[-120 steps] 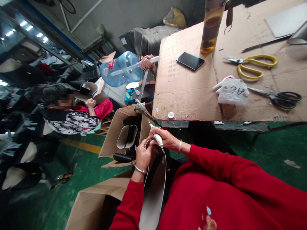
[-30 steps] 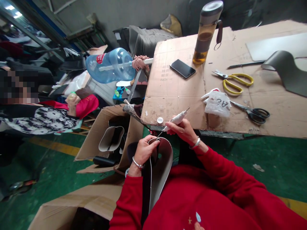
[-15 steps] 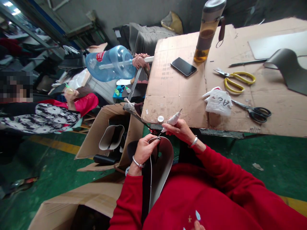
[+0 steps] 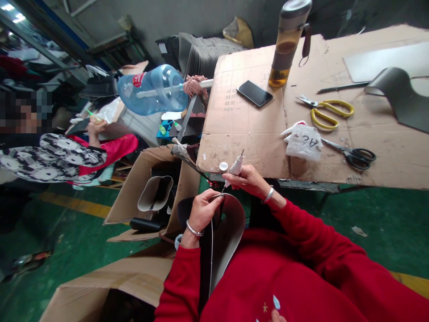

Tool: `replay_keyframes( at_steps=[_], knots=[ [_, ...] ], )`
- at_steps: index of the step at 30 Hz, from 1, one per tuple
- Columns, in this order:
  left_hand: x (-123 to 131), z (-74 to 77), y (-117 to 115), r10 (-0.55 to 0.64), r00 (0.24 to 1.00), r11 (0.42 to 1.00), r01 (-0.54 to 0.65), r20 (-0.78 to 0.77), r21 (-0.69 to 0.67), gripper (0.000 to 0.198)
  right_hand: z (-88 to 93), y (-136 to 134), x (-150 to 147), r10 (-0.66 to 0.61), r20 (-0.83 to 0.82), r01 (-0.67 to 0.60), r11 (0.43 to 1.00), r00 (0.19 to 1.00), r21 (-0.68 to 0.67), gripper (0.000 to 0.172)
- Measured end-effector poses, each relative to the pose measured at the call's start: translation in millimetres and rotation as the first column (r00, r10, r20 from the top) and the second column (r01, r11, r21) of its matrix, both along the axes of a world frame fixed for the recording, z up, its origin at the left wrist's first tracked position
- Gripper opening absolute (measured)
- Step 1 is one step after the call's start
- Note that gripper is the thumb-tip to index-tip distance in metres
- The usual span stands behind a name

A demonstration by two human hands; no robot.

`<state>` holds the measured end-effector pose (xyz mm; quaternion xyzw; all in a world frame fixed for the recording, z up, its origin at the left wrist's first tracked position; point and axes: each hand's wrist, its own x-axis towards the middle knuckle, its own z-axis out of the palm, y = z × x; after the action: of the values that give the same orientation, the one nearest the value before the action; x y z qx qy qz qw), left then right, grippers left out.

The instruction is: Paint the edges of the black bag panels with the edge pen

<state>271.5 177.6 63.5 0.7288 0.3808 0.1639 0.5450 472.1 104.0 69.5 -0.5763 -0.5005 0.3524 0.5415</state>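
My left hand (image 4: pixel 202 210) is closed, thumb and fingers pinching the top edge of a curled piece of sheet material (image 4: pixel 231 219), black on one face and pale grey on the other. The piece hangs in front of my body. My right hand (image 4: pixel 250 181) grips a slim white squeeze bottle (image 4: pixel 236 166) that looks like a glue bottle, with a thin point sticking out at its upper end. Another thin dark tip below my right fingers meets the sheet's edge beside my left fingertips. A round white cap (image 4: pixel 223 167) lies at the table edge near the bottle.
On the cardboard-covered table (image 4: pixel 234 129) lie a phone (image 4: pixel 254 93), yellow scissors (image 4: pixel 328 112), black scissors (image 4: pixel 358 157), a plastic bag (image 4: pixel 303 142) and a drink bottle (image 4: pixel 286 44). Cardboard boxes (image 4: pixel 134 197) stand left, one holding curled pieces. A co-worker (image 4: pixel 60 156) sits farther left.
The white bottle in my right hand has tilted more upright and shifted slightly left. My left hand keeps its pinch on the sheet. The co-worker's hand has shifted slightly.
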Motion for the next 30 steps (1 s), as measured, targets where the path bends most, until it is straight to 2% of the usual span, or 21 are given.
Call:
replay_keyframes(
  at_steps=[3,6,9,13,15,19,26,30],
  knots=[
    [0.6,2.3,-1.7,0.020,1.000,1.000,-0.020,0.004,-0.002,0.014,2.7,2.0,0.1,0.005,-0.042,-0.005,1.000,0.999,0.003,0.046],
    [-0.4,4.6,-1.1,0.041,0.999,0.999,-0.041,0.007,-0.012,0.013,4.5,2.8,2.3,-0.066,-0.130,0.066,0.998,0.989,-0.001,0.046],
    [-2.3,5.6,1.2,0.063,0.998,0.998,-0.063,-0.009,-0.030,0.013,3.7,2.5,10.0,-0.221,-0.216,0.226,0.974,0.951,-0.002,0.047],
    [-2.4,3.6,5.6,0.081,0.996,0.995,-0.083,-0.041,-0.055,0.015,-1.8,2.9,24.1,-0.399,-0.254,0.431,0.899,0.881,0.081,0.043],
    [-1.1,2.2,8.4,0.091,0.995,0.994,-0.093,-0.038,-0.053,0.016,-5.9,3.9,28.6,-0.405,-0.228,0.439,0.890,0.885,0.123,0.042],
    [1.6,1.9,15.8,0.128,0.991,0.990,-0.131,-0.047,-0.055,0.016,-13.3,6.2,30.5,-0.350,-0.141,0.366,0.923,0.926,0.116,0.041],
    [0.7,0.7,29.9,0.166,0.986,0.965,-0.164,-0.007,-0.204,0.019,-16.6,4.5,31.4,-0.298,0.111,0.286,0.952,0.948,0.112,0.033],
    [-2.2,-0.6,33.6,0.152,0.988,0.964,-0.149,-0.005,-0.222,0.022,-17.9,5.1,31.2,-0.342,0.063,0.333,0.936,0.938,0.114,0.036]
  ],
)
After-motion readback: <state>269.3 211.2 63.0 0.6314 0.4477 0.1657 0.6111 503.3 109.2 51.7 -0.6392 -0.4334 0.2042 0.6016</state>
